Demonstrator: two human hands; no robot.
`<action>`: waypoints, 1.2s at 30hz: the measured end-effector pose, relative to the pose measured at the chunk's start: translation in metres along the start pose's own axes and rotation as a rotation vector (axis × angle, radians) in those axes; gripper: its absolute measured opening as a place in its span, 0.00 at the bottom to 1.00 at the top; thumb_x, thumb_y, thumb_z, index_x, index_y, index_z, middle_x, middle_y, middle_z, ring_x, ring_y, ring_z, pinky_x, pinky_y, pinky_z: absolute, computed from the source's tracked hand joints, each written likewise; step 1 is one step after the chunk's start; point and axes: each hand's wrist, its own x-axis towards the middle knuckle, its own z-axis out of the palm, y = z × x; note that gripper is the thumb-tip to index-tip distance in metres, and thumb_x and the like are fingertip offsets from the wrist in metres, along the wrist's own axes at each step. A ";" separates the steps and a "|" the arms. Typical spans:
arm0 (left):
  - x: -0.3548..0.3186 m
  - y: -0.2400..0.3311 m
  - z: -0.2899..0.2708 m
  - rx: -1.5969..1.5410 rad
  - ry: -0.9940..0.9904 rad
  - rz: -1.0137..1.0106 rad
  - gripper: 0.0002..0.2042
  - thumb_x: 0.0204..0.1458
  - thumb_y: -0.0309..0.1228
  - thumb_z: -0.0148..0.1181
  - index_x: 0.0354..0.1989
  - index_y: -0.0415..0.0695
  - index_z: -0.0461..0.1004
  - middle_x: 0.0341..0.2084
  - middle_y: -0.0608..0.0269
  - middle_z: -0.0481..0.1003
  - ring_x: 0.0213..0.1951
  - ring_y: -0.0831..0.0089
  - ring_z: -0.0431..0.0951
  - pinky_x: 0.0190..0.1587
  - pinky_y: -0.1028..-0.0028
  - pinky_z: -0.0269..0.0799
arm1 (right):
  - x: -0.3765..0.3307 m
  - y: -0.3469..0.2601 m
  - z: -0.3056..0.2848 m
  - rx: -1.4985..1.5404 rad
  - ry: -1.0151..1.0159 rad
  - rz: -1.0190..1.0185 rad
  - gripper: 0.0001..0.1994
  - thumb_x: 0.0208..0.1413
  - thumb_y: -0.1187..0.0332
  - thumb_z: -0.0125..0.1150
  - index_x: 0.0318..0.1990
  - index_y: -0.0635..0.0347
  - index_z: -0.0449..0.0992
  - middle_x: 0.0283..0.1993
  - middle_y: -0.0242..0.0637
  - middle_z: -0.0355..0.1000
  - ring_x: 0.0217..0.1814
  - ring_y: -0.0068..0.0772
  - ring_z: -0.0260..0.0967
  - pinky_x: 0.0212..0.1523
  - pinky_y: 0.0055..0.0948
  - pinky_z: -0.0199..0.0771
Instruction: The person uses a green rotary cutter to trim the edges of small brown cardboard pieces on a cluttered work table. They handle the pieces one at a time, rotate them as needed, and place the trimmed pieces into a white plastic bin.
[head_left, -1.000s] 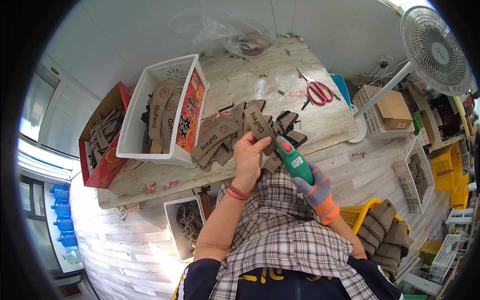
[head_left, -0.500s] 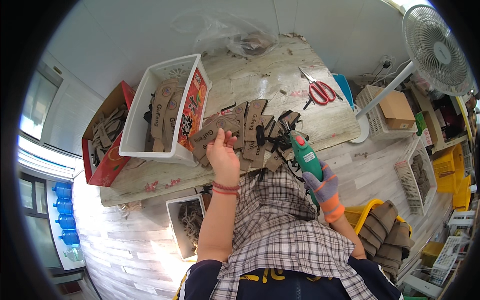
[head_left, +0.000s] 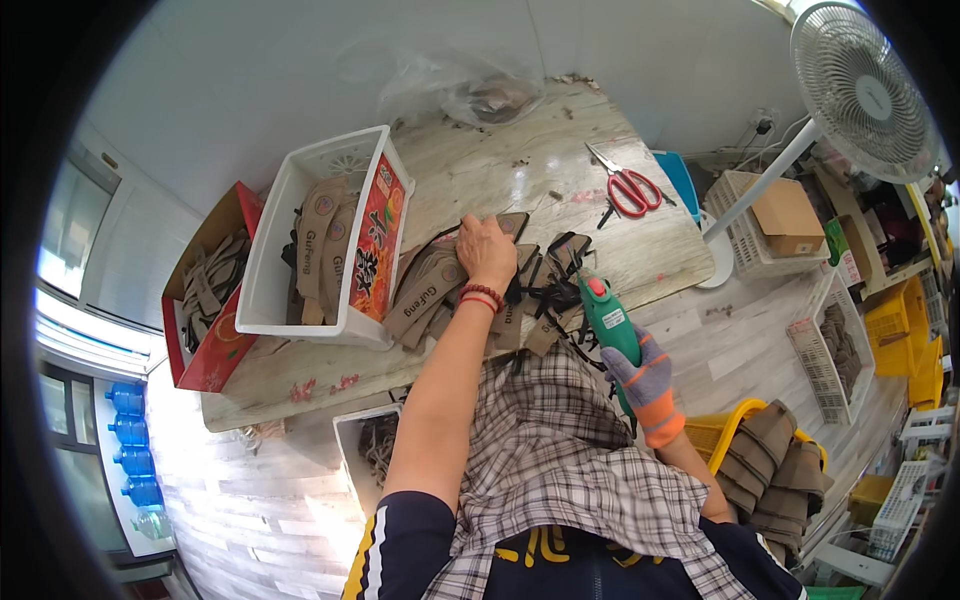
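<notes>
Left hand on brown pieces (green tool right)

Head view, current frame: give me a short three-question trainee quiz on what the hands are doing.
1. True or false: the gloved right hand grips the green handheld power tool.
2. The bare left hand rests on: A) red-handled scissors B) brown flat pieces C) white plastic crate
3. Fill in: the scissors lie on the pale wooden ___.

Key: 1 true; 2 B; 3 table.

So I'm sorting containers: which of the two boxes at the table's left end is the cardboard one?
The red cardboard box at the far left edge, flaps open. The white plastic bin beside it stands nearer the left hand.
</notes>
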 end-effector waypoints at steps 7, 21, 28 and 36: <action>-0.006 0.007 -0.008 -0.696 0.148 -0.071 0.09 0.46 0.23 0.61 0.37 0.38 0.74 0.30 0.61 0.73 0.33 0.67 0.72 0.39 0.70 0.68 | 0.005 -0.007 0.008 0.004 0.013 0.045 0.24 0.48 0.66 0.70 0.51 0.67 0.70 0.38 0.34 0.74 0.34 0.17 0.69 0.34 0.19 0.71; -0.055 0.047 -0.058 -1.798 -0.055 -0.503 0.05 0.50 0.21 0.61 0.35 0.38 0.74 0.29 0.64 0.77 0.29 0.78 0.76 0.33 0.81 0.71 | 0.005 -0.021 0.025 0.076 -0.050 -0.002 0.22 0.49 0.70 0.68 0.51 0.67 0.69 0.37 0.32 0.73 0.33 0.16 0.68 0.32 0.16 0.70; -0.071 0.053 -0.051 -1.792 -0.102 -0.588 0.04 0.49 0.23 0.62 0.33 0.39 0.75 0.26 0.67 0.77 0.26 0.81 0.73 0.30 0.82 0.68 | 0.005 -0.021 0.024 0.112 -0.005 0.023 0.21 0.49 0.72 0.68 0.50 0.67 0.69 0.36 0.32 0.73 0.31 0.15 0.68 0.30 0.16 0.69; -0.087 0.060 -0.060 -1.784 -0.191 -0.614 0.04 0.49 0.22 0.61 0.33 0.40 0.76 0.27 0.67 0.77 0.27 0.81 0.73 0.31 0.82 0.67 | 0.006 -0.022 0.024 0.078 0.021 -0.028 0.21 0.49 0.72 0.67 0.51 0.66 0.69 0.34 0.31 0.73 0.29 0.14 0.66 0.28 0.16 0.68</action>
